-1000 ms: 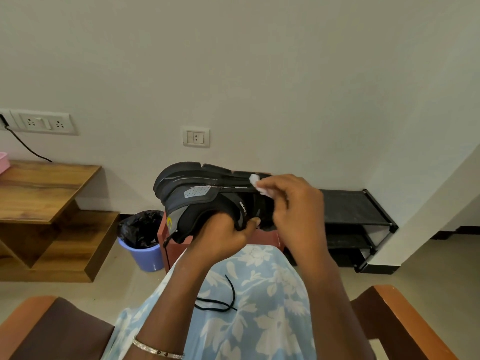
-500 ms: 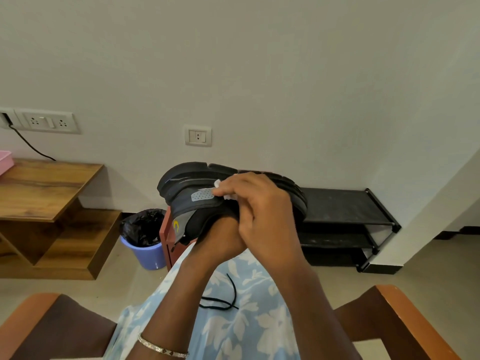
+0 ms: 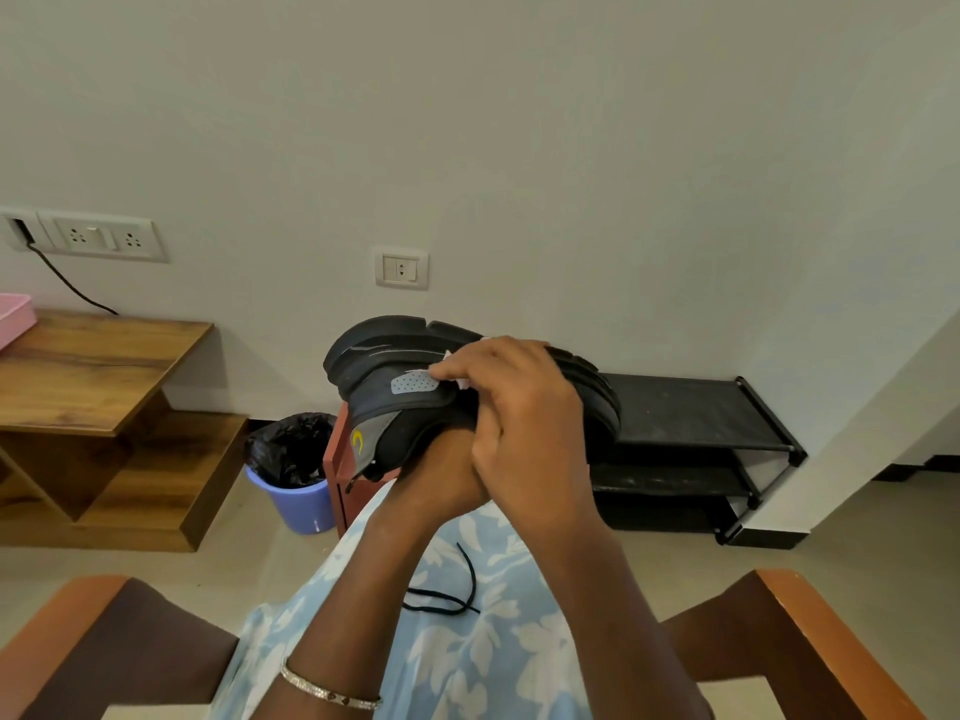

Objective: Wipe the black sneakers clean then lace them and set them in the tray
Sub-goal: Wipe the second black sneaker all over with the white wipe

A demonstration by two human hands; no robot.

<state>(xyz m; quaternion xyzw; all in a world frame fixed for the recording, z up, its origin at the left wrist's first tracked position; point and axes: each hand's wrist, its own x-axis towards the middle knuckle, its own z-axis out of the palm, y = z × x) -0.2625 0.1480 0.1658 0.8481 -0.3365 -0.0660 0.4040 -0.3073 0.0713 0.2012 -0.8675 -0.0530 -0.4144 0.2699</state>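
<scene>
Head view: right hand (image 3: 519, 407) pinches a small white wipe (image 3: 464, 380) against the black rubber-soled sneaker (image 3: 374, 366); grip of the left hand (image 3: 441, 475) is hidden, I cannot tell it; hard rubbing could dislodge the sneaker.

The sneaker (image 3: 374, 366) is black with a grey dotted patch and a yellow logo; the wipe (image 3: 464, 383) is white. The dress (image 3: 467, 646) is pale blue with white flowers, the lace (image 3: 471, 569) black.
</scene>
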